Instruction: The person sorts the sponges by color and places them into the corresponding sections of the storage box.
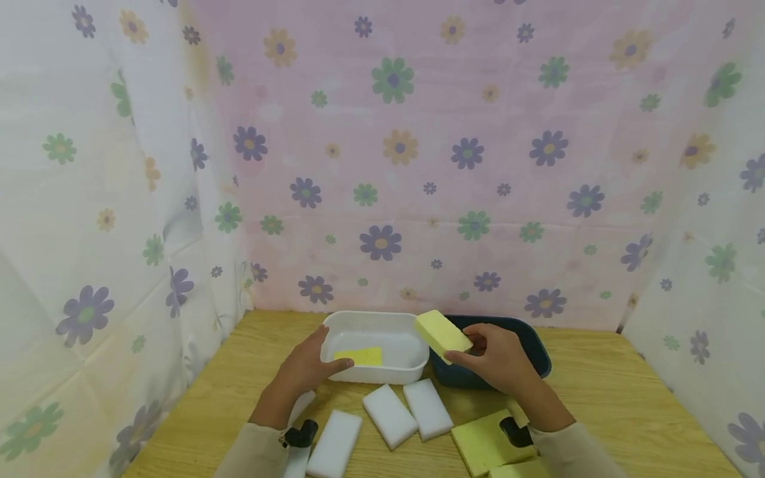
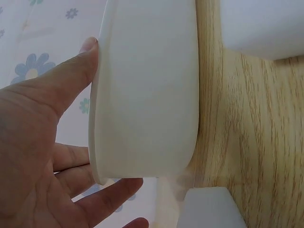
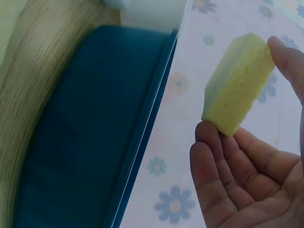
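Observation:
My right hand (image 1: 499, 355) pinches a yellow sponge (image 1: 442, 334) between thumb and fingers. It holds the sponge tilted in the air, above where a white plastic tub (image 1: 376, 376) and a dark blue tub (image 1: 540, 355) stand side by side. In the right wrist view, the sponge (image 3: 242, 85) shows a pale broad face and a porous yellow edge. My left hand (image 1: 305, 365) grips the left end of the white tub, its thumb at the near rim and its fingers round the end. Inside the white tub lies another yellow piece (image 1: 361, 356).
In front of the tubs, several white sponges lie on the wooden table (image 1: 227, 392), among them one white sponge (image 1: 388, 416) near the middle. Yellow sponges (image 1: 487, 441) lie under my right forearm. A flowered cloth (image 1: 418, 166) hangs behind and along both sides.

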The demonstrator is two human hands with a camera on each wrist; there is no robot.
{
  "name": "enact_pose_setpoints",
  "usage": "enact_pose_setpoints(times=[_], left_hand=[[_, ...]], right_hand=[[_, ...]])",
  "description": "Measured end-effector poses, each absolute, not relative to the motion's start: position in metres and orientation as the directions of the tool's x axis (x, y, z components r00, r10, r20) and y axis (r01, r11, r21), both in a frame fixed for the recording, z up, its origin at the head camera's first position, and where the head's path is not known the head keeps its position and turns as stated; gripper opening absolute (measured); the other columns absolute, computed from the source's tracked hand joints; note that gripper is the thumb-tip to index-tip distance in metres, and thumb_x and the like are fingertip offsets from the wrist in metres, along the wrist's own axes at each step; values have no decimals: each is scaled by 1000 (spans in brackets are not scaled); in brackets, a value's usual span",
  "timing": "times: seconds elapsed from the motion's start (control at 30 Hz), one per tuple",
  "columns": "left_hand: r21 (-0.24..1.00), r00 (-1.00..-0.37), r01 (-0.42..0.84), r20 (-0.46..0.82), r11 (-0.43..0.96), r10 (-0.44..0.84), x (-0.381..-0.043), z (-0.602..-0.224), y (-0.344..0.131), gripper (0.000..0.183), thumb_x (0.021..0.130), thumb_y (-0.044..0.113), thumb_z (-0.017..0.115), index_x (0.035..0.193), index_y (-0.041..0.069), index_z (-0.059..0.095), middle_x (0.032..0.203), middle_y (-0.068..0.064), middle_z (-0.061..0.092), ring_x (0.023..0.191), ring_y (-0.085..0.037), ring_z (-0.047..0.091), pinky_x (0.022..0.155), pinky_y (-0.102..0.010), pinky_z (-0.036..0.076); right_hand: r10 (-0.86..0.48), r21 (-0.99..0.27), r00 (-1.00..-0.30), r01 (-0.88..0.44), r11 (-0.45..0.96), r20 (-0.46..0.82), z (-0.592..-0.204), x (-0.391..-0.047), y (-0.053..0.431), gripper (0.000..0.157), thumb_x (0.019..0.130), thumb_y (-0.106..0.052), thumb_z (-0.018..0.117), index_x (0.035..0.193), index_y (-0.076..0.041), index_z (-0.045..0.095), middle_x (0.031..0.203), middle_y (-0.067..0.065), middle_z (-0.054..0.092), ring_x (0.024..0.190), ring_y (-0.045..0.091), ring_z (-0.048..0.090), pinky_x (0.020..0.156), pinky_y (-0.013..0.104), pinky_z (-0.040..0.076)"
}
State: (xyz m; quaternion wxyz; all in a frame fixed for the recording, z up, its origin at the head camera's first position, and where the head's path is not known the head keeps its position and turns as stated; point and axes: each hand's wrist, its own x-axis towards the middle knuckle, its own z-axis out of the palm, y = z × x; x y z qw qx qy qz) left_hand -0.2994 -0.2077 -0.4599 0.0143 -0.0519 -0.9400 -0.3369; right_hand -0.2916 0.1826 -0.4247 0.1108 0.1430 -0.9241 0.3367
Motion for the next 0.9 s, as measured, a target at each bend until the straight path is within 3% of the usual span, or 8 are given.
enact_pose_setpoints(times=[0.5, 0.9], left_hand=[[630, -995, 102, 55, 770, 87, -302, -461, -213, 117, 84, 65, 78, 166, 5, 19, 169, -20, 26, 151, -48, 33, 115, -68, 34], [630, -993, 121, 72, 767, 98, -302, -464, -211, 116, 83, 65, 78, 165, 4, 22, 169, -19, 26, 151, -47, 33, 116, -67, 34]], right_hand=[[-157, -556, -928, -331, 763, 337, -419, -301, 133, 69, 74, -69, 83, 112, -13, 68, 87, -4, 63, 68, 11, 56, 65, 31, 50], [-190, -518, -901, -385, 764, 390, -425, -305, 103, 59, 74, -63, 86, 98, -14, 63, 78, -4, 57, 63, 11, 50, 59, 28, 44]])
